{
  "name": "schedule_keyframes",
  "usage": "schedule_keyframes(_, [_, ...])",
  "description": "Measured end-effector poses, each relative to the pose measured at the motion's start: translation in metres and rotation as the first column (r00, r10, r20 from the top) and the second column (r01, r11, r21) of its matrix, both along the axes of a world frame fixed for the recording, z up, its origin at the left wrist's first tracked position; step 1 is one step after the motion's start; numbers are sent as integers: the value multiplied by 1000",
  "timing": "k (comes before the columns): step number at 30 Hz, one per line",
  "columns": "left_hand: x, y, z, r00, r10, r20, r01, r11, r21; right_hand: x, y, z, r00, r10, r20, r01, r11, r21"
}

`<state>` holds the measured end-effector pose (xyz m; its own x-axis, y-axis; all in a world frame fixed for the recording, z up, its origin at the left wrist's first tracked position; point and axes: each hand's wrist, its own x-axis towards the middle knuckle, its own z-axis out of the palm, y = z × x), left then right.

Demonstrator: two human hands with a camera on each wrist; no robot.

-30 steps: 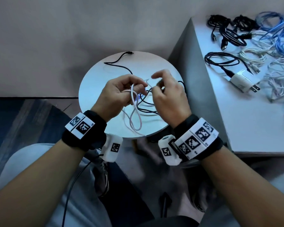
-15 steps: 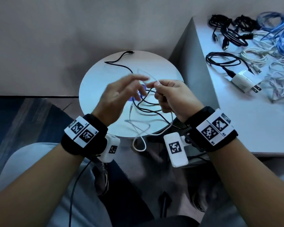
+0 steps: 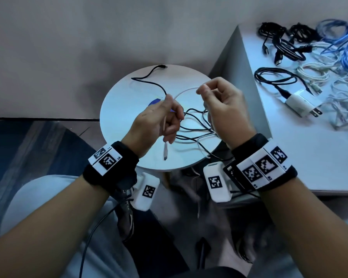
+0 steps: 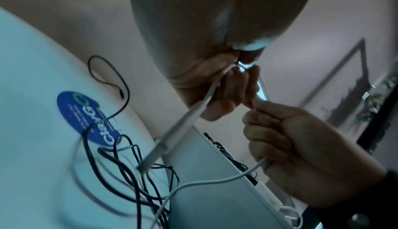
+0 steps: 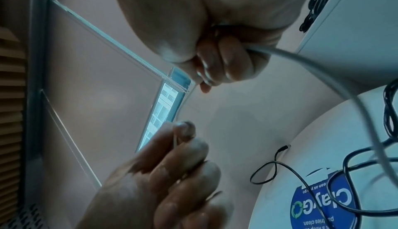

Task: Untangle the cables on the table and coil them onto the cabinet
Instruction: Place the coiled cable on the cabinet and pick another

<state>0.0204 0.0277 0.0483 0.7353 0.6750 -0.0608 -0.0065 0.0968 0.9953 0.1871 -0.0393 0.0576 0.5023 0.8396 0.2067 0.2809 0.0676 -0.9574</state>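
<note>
"ClayGo" on blue sticker (image 4: 88, 118)

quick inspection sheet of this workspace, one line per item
surface: round white table with a blue sticker
job's things: white cable held up between both hands, its plug dangling; black cable in tangled loops on the table
clutter: nothing seen on the table
grippers: left hand grips the white cable near its plug; right hand pinches it further along
cables: coiled black, white and blue cables and a white charger on the cabinet
surroundings: plain wall, dark floor, window blind
</note>
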Motion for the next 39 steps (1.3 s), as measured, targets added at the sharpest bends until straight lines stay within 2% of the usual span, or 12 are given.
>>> schedule_keyframes(5, [-1,-1,-2,993,-75,86,90,977,-192,2,0,2,990,-111,-88,114,993,28])
schedule_keyframes(10, [-3,-2,3,984,-45,171,82,973,-218,11,5,-7,987,-161,-4,160,982,-96])
schedule_keyframes(13, [-3,3,5,971,45,233,13,970,-243,6,3,-19,981,57,186,11,939,-344])
schedule_keyframes(15, [-5,10,4,964,120,238,-56,964,-259,-8,-4,-21,935,258,245,-120,877,-464])
schedule_keyframes(20, [-11,24,-2,922,288,260,-184,914,-362,-33,-14,-8,824,509,248,-348,801,-488])
schedule_keyframes(22, [-11,26,-4,935,300,188,-244,931,-271,-30,-15,-1,835,524,168,-396,784,-478])
schedule_keyframes(24, [-9,25,-5,957,287,33,-286,958,-19,-24,-16,7,867,496,44,-440,805,-398])
schedule_keyframes(26, [-8,21,-1,972,211,-98,-188,961,202,-18,-14,9,904,426,-32,-419,868,-268])
schedule_keyframes(27, [-8,18,1,981,144,-134,-110,967,229,-16,-13,9,920,389,-57,-392,900,-191])
schedule_keyframes(31, [-8,10,7,990,-85,-114,96,991,94,-12,-7,-2,971,220,-96,-223,975,-17])
schedule_keyframes(34, [-9,10,6,989,-146,-16,145,987,-75,-12,-4,-10,982,143,126,-134,988,-79])
schedule_keyframes(39, [-12,10,7,980,-172,100,194,938,-286,-21,-5,-10,947,307,-95,-318,936,-151])
